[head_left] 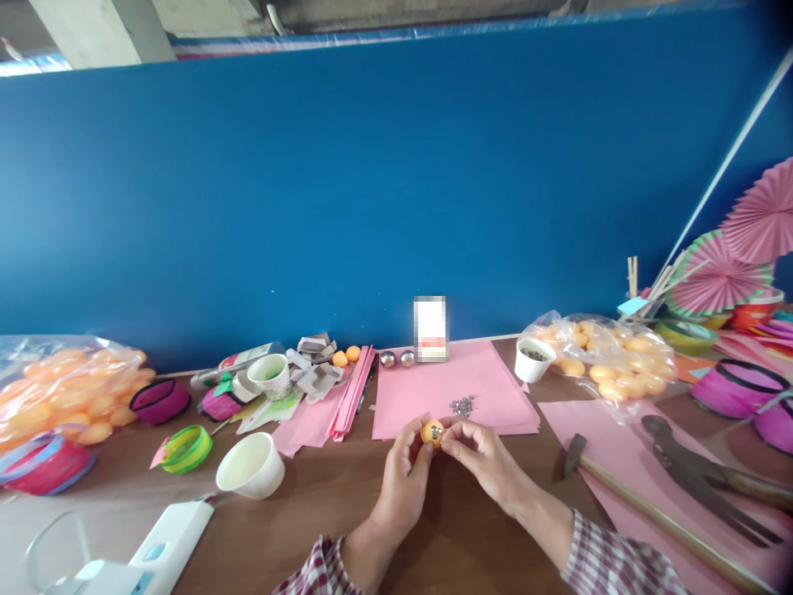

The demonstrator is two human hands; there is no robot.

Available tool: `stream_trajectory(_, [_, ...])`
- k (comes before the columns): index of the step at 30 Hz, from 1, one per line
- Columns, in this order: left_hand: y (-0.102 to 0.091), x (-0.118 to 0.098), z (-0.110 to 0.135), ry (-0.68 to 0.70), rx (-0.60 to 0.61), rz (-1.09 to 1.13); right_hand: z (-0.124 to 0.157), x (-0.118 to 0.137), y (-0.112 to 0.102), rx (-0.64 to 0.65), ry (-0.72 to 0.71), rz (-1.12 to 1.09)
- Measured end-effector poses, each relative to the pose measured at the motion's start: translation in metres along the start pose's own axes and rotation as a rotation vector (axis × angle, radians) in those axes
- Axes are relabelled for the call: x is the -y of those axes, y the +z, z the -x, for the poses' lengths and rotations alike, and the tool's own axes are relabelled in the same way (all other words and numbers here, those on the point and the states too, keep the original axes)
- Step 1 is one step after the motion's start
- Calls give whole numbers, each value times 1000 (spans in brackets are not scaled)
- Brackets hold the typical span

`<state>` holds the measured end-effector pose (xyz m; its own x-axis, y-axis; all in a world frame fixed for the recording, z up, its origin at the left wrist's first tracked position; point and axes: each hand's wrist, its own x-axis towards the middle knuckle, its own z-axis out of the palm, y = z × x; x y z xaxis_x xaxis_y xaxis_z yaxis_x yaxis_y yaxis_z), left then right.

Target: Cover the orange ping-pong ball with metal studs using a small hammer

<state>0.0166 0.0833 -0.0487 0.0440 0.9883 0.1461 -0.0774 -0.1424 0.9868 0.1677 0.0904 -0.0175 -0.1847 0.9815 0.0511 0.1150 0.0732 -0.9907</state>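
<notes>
Low over the table, my left hand [405, 471] grips a small orange ball [429, 442] between thumb and fingers. Several shiny silver thumbtack heads [436, 432] cover part of the ball's surface. The fingers of my right hand [480, 459] are pinched together at the ball's right side; whatever is between their tips is hidden. Just beyond my hands, a small pile of silver thumbtacks [462, 406] lies on pink paper [427, 397]. Two silver-covered balls [397, 359] rest at the back of that paper.
At right are a white cup of tacks [534, 360], a bag of orange balls [610, 364], a hammer [644, 492] and a claw tool [700, 475]. Leftward stand a white bowl [251, 467], a power strip [167, 541] and another ball bag [68, 388]. A blue partition [372, 190] rises behind.
</notes>
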Motion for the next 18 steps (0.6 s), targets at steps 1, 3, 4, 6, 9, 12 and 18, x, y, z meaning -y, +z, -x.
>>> stream_trajectory(1, [0, 0, 0, 0, -2, 1, 0, 0, 0, 1, -1, -1])
stream_trajectory(3, [0, 0, 1, 0, -5, 3, 0, -1, -1, 4, -7, -7])
stream_trajectory(4, [0, 0, 1, 0, -6, 6, 0, -2, -1, 4, -12, -9])
stream_trajectory(6, [0, 0, 0, -2, -5, 9, 0, -3, -1, 10, -17, -9])
stream_trajectory(9, [0, -1, -1, 1, 1, 6, 0, -4, -1, 12, -22, -3])
stream_trajectory(12, [0, -2, -1, 7, 5, 10, 0, -3, -1, 9, -22, -3])
stream_trajectory(18, [0, -4, 0, -4, 8, -9, 0, -1, -1, 17, -23, -16])
